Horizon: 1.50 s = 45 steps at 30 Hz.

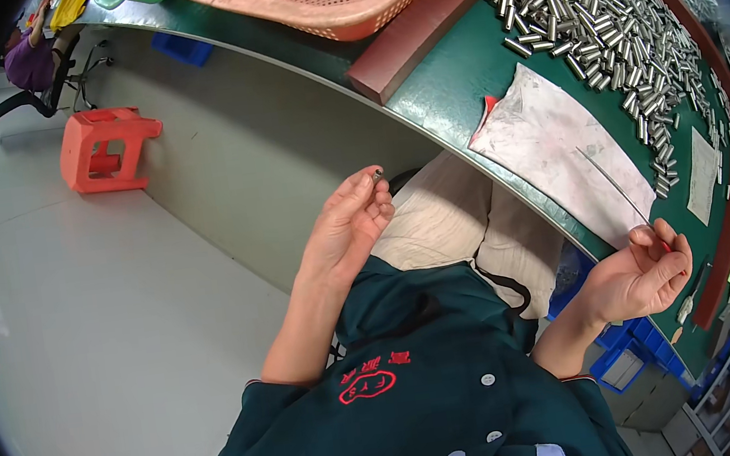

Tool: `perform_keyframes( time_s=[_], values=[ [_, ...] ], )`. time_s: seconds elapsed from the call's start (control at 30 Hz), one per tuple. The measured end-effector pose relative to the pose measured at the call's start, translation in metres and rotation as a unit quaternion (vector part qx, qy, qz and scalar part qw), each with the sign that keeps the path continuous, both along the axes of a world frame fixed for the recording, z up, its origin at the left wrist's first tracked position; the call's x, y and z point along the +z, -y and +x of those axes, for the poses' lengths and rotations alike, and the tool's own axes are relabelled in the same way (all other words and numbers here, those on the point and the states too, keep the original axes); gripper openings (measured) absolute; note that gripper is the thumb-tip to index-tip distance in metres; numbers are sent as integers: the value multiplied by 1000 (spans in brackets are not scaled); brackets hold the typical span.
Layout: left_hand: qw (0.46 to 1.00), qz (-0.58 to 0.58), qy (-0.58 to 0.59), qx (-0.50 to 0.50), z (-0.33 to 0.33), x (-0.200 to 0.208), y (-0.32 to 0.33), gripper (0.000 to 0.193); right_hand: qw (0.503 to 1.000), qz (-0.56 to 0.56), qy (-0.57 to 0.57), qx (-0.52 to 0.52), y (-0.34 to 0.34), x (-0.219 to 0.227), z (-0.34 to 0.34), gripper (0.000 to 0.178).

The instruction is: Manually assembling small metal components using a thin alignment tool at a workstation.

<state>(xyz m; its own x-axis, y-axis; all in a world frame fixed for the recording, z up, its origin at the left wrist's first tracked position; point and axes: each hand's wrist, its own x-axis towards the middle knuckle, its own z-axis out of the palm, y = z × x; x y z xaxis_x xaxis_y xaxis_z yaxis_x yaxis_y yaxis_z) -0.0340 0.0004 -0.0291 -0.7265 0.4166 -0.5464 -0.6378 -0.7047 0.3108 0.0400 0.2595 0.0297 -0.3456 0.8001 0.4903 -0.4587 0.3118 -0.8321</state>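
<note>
Far left: red plastic stool (105, 150) on the floor. Pink basket (367, 23) on the bench, metal cylinders inside. Left hand (346, 221) off the bench edge, thumb and fingertips pinched on a small metal cylinder (378, 174). Pale, stained cloth (545, 137) flat on the green bench top (440, 96). Thin metal rod (614, 185) points over the cloth; contact cannot be told. Right hand (643, 278), fingers curled, grips its red handle (666, 247). Loose cylinder pile (604, 25) lies beyond the cloth.

Silver cylinders (611, 32), green tabletop (433, 99), smudged white cloth (544, 128), red stool (77, 154)
</note>
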Motion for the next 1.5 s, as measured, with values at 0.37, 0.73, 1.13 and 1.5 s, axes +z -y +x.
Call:
perform_keyframes(
  time_s=[0.37, 0.73, 1.13, 1.5],
  values=[
    [999, -35, 6, 2, 3, 0, -4, 17, 1000, 8, -1, 7, -1, 0, 1, 26],
    [998, -55, 14, 0, 4, 5, -8, 16, 1000, 2, -6, 4, -1, -1, 2, 27],
    [985, -158, -74, -22, 12, 15, -10, 11, 949, -86, -49, 298, 62, 2, 21, 19],
    [977, -192, -95, -15, 23, 18, -4, 10, 926, -57, 39, 372, 87, -34, 6, 14]
  ],
)
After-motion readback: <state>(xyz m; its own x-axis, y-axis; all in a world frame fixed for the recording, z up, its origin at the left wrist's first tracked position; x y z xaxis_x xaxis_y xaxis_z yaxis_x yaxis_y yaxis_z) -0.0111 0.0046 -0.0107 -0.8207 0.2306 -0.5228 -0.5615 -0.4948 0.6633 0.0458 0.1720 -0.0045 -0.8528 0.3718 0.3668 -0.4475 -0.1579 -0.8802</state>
